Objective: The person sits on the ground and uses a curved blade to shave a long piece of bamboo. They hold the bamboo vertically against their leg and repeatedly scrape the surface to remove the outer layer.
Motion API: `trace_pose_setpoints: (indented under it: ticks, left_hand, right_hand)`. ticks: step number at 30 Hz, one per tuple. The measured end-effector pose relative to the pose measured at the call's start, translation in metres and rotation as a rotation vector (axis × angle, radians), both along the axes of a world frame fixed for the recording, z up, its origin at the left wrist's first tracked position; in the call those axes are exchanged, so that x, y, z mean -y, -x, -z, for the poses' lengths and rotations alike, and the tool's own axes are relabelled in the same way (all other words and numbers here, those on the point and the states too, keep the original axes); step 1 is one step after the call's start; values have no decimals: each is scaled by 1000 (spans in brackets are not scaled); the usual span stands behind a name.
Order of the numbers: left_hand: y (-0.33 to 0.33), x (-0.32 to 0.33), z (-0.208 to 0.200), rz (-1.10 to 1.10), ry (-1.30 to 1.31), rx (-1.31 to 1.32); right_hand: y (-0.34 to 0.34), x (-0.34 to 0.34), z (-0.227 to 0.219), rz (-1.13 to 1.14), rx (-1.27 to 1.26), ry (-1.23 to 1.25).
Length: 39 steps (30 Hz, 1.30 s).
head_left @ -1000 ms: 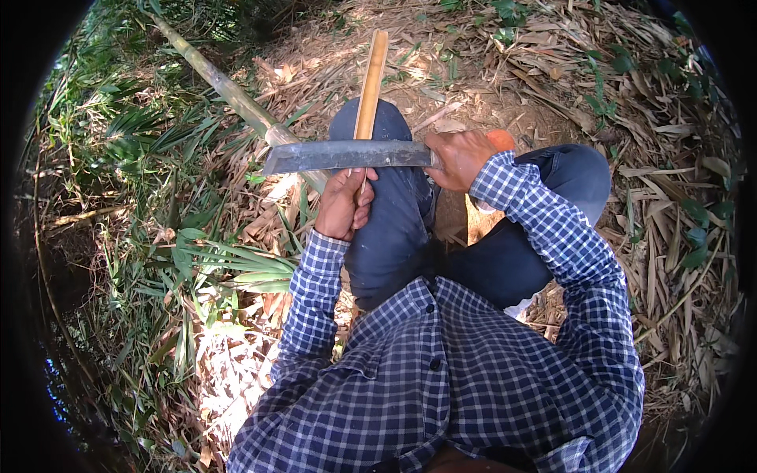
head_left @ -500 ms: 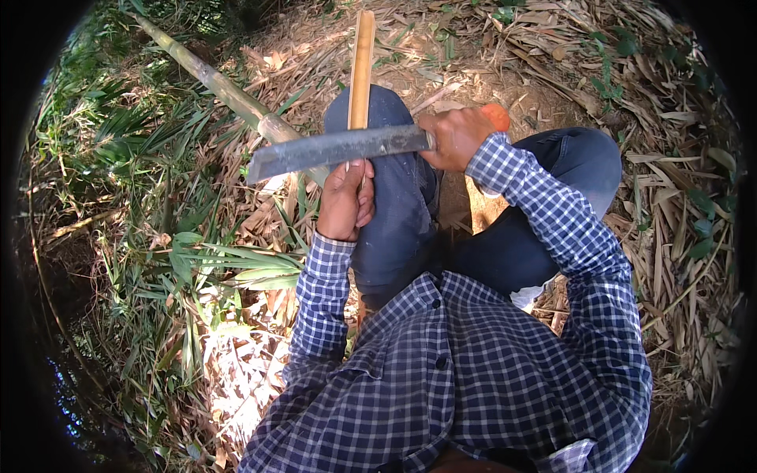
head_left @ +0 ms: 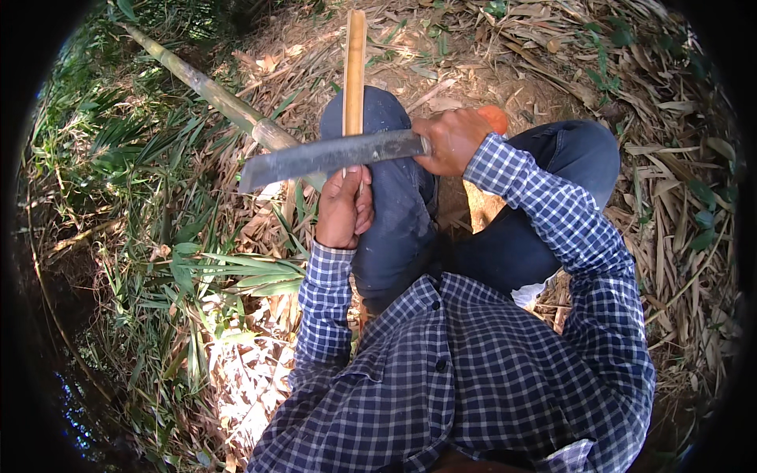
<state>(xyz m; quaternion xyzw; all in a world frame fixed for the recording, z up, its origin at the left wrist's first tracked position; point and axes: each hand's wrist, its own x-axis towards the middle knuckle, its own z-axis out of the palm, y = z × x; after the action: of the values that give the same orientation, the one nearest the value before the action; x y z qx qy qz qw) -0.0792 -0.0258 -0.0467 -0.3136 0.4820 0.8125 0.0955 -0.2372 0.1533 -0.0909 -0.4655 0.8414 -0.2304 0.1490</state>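
Hidden stretch: the knife (head_left: 331,158) crosses in front of the split bamboo strip (head_left: 354,71), covering a short part of it.
Lower end of strip: mostly lost inside the left hand (head_left: 340,214); only a thin pale edge shows.
Handle: covered by the right hand (head_left: 452,142); an orange rounded piece (head_left: 494,118) shows past the fist, and whether it belongs to the handle I cannot tell.
Strip's look: long, narrow, straight, tan-yellow, with a shallow trough between paler raised edges.
Strip's place: roughly upright in view, over the left knee (head_left: 386,110).
Blade: dark grey, scuffed, broad, slanting down toward its squared left tip.
Left grip: thumb and curled fingers pinching the strip just below the blade.
Right grip: closed around the knife's handle.
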Motion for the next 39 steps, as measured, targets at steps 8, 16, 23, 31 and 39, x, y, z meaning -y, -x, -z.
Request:
trace_pose_setpoints:
  ticks: [8,16,23,31,39]
  left_hand:
    - [1,-2,0,6,-6,10]
    - [4,1,-1,-5,-93,-22]
    - [6,-5,-1,-20,-45,14]
    - [6,-6,-1,4,-31,20]
    - [2,-6,0,10,-28,14]
  right_hand:
    - [8,-2,1,63,-15,39]
    - [1,1,-9,36,-44,-19]
    - [18,3,-6,211,-48,4]
    - [21,-2,-3,173,-29,24]
    - [29,1,-5,158,-100,24]
